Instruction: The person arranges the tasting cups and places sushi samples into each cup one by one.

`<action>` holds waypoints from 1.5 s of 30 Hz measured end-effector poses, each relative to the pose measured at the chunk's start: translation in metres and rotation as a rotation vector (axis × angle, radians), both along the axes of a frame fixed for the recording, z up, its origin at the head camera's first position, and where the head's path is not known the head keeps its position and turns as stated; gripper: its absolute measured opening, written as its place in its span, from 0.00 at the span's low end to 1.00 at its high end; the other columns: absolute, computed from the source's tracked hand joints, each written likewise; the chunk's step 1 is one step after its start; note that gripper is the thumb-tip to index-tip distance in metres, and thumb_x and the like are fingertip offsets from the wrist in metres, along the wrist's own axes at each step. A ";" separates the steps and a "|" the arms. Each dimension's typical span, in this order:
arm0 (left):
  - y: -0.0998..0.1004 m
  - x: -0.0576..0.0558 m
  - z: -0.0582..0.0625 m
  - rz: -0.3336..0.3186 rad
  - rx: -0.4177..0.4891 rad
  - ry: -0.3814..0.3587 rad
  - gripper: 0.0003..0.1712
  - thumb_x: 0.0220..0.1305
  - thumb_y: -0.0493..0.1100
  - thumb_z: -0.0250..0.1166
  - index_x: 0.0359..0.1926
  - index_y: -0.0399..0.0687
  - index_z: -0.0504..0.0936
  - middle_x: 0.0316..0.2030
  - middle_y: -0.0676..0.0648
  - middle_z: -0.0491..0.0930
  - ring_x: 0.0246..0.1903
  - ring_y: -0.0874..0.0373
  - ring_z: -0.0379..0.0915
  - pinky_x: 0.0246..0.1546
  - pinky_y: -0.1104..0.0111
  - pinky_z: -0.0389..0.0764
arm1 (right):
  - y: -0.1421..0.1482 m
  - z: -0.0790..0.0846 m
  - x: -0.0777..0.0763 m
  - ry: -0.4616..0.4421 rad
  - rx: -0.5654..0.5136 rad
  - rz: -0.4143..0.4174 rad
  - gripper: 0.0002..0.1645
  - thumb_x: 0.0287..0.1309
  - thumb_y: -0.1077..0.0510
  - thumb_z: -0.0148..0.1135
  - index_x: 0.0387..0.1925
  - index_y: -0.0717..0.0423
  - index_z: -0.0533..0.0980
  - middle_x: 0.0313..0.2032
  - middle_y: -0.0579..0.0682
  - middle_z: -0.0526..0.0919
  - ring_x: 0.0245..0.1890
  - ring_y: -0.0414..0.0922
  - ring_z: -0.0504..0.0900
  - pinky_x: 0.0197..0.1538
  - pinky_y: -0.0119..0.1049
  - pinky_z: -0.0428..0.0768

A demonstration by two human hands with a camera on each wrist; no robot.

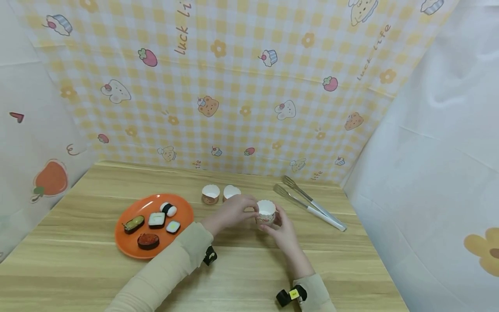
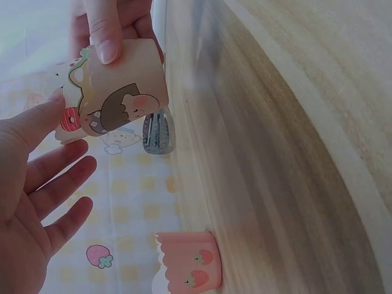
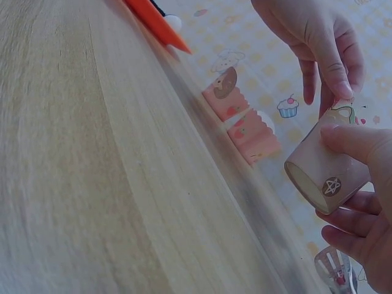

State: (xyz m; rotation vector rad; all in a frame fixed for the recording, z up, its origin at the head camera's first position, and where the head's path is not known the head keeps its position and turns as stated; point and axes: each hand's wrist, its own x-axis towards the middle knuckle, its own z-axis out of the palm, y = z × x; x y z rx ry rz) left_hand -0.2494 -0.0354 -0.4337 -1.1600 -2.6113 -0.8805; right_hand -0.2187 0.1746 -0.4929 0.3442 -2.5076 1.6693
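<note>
A paper baking cup with cartoon prints is held up off the table between both hands, its white inside facing up in the head view. My right hand grips its body from the right, thumb in front and fingers behind. At the rim on the other side, my left hand pinches the scalloped edge with thumb and fingertips, as the right wrist view also shows. The cup's recessed bottom is visible there. Two pink baking cups stand on the table behind the left hand, one partly hidden by it.
An orange plate bearing several sushi pieces lies on the left of the wooden table. Slotted tongs with white handles rest at the right. A checked cloth hangs behind, with pale cloth along both sides.
</note>
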 end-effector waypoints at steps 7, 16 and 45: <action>0.000 -0.003 -0.001 0.014 0.004 0.007 0.04 0.61 0.46 0.68 0.33 0.53 0.85 0.44 0.54 0.81 0.45 0.59 0.77 0.46 0.67 0.78 | 0.003 0.000 0.002 -0.002 0.009 0.018 0.50 0.48 0.56 0.75 0.69 0.56 0.59 0.54 0.56 0.77 0.53 0.56 0.75 0.57 0.55 0.71; 0.001 -0.005 0.003 0.024 -0.013 0.030 0.04 0.61 0.46 0.68 0.33 0.53 0.85 0.44 0.52 0.82 0.46 0.57 0.78 0.47 0.65 0.78 | 0.003 0.001 0.002 -0.011 -0.002 0.007 0.50 0.48 0.60 0.74 0.70 0.56 0.59 0.53 0.57 0.78 0.52 0.55 0.76 0.57 0.53 0.72; -0.003 -0.014 0.012 0.100 -0.022 0.048 0.05 0.61 0.48 0.68 0.35 0.54 0.85 0.49 0.50 0.81 0.52 0.53 0.75 0.52 0.60 0.76 | 0.005 -0.001 0.001 -0.027 -0.004 0.013 0.49 0.48 0.58 0.74 0.70 0.54 0.59 0.51 0.56 0.78 0.52 0.56 0.76 0.58 0.55 0.70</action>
